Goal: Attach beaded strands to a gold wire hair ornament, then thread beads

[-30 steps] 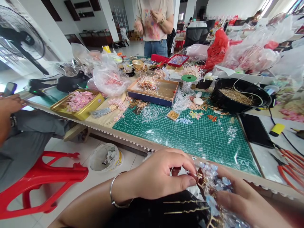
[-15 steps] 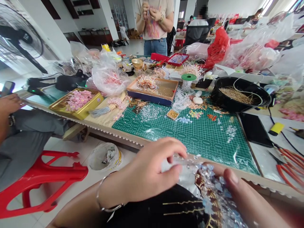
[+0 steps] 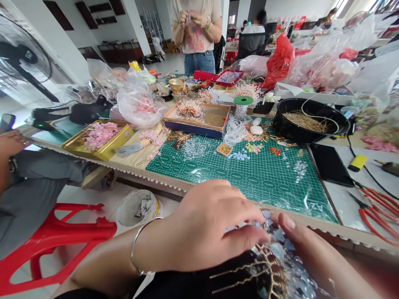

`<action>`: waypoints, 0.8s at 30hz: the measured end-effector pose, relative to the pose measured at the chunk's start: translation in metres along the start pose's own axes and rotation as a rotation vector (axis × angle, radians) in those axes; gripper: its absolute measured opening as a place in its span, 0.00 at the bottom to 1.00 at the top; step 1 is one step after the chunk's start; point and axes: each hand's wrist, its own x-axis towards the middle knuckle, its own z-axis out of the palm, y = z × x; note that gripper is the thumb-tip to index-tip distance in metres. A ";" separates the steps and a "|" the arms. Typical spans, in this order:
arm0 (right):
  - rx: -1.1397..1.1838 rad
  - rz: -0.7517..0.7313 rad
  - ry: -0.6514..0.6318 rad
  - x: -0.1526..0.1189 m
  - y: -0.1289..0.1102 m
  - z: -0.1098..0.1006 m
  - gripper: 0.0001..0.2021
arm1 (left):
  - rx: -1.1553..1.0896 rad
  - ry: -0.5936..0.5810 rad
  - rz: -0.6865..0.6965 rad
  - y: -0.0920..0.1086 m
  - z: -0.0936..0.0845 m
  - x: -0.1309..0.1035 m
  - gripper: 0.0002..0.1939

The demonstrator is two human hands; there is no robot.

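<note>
Low in the frame, the left hand (image 3: 205,226) and right hand (image 3: 314,253) pinch a gold-wire hairpiece (image 3: 274,270), already thick with pale crystal petals; loose beads on the green mat (image 3: 249,174) suggest more remains.

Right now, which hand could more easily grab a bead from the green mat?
Probably the left hand. It lies on top of the beaded hairpiece, fingers free and close to the green mat. The right hand sits lower, fingers tucked against the hairpiece, seemingly steadying it.
</note>
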 end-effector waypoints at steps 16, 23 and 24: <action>0.402 0.226 -0.114 0.001 -0.005 0.009 0.16 | 0.003 -0.072 -0.025 -0.004 -0.008 -0.010 0.06; 0.411 0.146 -0.191 0.004 -0.002 0.010 0.14 | 0.219 -0.143 0.159 0.009 -0.001 -0.006 0.09; 0.418 0.154 -0.192 0.004 -0.001 0.009 0.14 | 0.219 -0.162 0.172 0.009 0.000 -0.005 0.08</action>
